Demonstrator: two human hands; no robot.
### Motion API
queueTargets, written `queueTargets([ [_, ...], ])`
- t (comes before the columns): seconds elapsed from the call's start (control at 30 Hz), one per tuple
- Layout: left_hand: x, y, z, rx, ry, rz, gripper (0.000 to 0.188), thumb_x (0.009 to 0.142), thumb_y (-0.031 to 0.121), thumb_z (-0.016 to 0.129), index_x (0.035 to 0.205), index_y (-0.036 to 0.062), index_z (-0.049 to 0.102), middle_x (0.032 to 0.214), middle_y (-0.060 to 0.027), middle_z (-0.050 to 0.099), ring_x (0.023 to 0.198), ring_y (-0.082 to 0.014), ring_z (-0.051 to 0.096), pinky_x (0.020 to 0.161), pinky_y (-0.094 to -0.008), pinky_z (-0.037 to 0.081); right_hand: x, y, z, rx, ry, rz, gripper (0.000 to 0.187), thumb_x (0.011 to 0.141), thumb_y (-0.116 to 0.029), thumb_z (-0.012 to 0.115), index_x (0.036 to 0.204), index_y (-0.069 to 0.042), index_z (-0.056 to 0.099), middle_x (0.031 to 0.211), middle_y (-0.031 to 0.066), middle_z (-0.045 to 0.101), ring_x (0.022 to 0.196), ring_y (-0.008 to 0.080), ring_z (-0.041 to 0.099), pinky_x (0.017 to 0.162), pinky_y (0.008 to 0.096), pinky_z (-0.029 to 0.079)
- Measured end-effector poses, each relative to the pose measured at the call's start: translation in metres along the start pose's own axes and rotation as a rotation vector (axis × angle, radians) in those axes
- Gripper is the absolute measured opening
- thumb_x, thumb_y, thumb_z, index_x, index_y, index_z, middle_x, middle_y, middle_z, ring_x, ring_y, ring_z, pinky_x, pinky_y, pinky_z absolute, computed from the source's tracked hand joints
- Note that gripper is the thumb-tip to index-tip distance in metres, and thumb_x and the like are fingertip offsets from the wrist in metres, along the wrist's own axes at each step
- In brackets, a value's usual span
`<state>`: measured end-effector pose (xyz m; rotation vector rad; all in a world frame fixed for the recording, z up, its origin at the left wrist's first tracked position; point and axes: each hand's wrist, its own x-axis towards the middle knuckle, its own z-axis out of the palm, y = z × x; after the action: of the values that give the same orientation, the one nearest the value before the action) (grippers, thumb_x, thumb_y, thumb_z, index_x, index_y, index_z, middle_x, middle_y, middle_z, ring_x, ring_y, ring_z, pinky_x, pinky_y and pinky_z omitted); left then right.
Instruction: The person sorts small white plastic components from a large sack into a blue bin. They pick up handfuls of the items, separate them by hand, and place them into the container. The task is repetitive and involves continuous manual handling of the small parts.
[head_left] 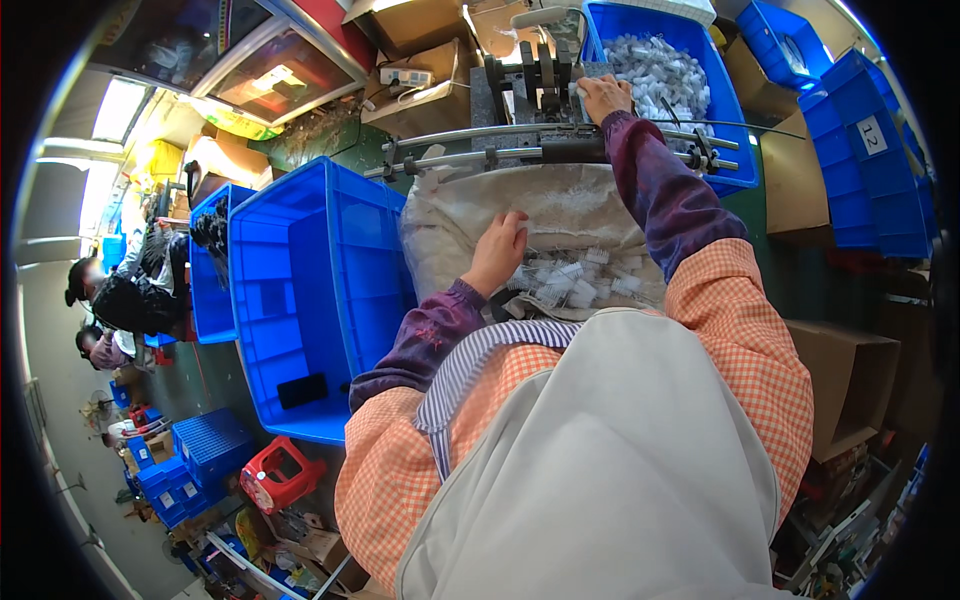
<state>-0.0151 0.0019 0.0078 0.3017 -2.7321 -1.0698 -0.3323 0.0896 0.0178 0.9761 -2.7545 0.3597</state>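
My right hand (605, 98) reaches far forward to a dark metal machine (540, 82), its fingers closed beside the machine's wheel-like parts. A small whitish bit shows at the fingertips, too small to name. Nearer to me, my left hand (497, 252) hovers over a beige cloth (458, 208), fingers loosely bent and apart, with nothing visible in them. Just right of it, small whitish, bristly plastic pieces (575, 280) lie in a loose heap on the cloth. Beyond my right hand, a blue bin (738, 135) holds many similar whitish pieces (660, 72).
Metal rods (450, 135) cross between the cloth and the machine. At my left stand large blue bins (285, 290), one with a dark flat object inside. A red stool (280, 475), cardboard boxes (840, 385) and stacked blue crates (865, 150) surround me. People sit at far left.
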Motion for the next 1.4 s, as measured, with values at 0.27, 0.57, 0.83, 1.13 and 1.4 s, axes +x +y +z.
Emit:
queueTargets([
  [0.27,0.000,0.002,-0.002,-0.043,0.033,0.037,0.022,0.082,0.008,0.050,0.104,0.0054,0.051,0.091,-0.0203,0.056,0.085,-0.0391,0.054,0.073,-0.0417,0.043,-0.005,0.005,-0.012,-0.067,-0.067,0.181,0.024,0.084,-0.028,0.048,0.101,-0.022,0.063,0.111,-0.0020,0.058,0.111,0.0227,0.044,0.093,0.0466,0.023],
  [0.57,0.009,0.016,-0.003,-0.224,0.063,0.004,0.022,0.083,0.010,0.054,0.104,0.0035,0.051,0.088,-0.0211,0.059,0.078,-0.0347,0.058,0.067,-0.0349,0.045,-0.023,-0.007,-0.006,-0.050,0.049,0.159,0.029,0.079,-0.031,0.052,0.097,-0.013,0.063,0.105,0.0087,0.054,0.109,0.0275,0.038,0.093,0.0466,0.023],
  [0.83,0.012,0.024,-0.003,-0.207,0.051,0.067,0.021,0.084,0.011,0.054,0.102,0.0029,0.053,0.089,-0.0187,0.061,0.078,-0.0330,0.060,0.066,-0.0338,0.046,-0.013,-0.058,0.005,-0.056,0.038,0.096,0.025,0.080,-0.023,0.046,0.094,-0.010,0.062,0.102,0.0097,0.056,0.109,0.0278,0.041,0.093,0.0484,0.024],
  [1.13,0.018,0.022,-0.015,-0.331,0.065,-0.032,0.018,0.086,0.011,0.054,0.101,0.0010,0.052,0.081,-0.0168,0.063,0.075,-0.0261,0.064,0.063,-0.0309,0.047,-0.019,-0.009,-0.009,-0.062,0.027,0.082,0.025,0.080,-0.024,0.046,0.095,-0.012,0.063,0.105,0.0087,0.056,0.102,0.0280,0.052,0.089,0.0453,0.030],
  [1.4,0.038,0.047,-0.022,-0.365,0.005,-0.023,0.020,0.086,0.010,0.054,0.103,-0.0001,0.053,0.082,-0.0131,0.065,0.078,-0.0171,0.064,0.066,-0.0259,0.046,0.002,0.032,-0.044,-0.317,-0.131,0.099,0.023,0.081,-0.018,0.045,0.096,-0.014,0.061,0.098,0.0102,0.062,0.092,0.0236,0.060,0.081,0.0441,0.038],
])
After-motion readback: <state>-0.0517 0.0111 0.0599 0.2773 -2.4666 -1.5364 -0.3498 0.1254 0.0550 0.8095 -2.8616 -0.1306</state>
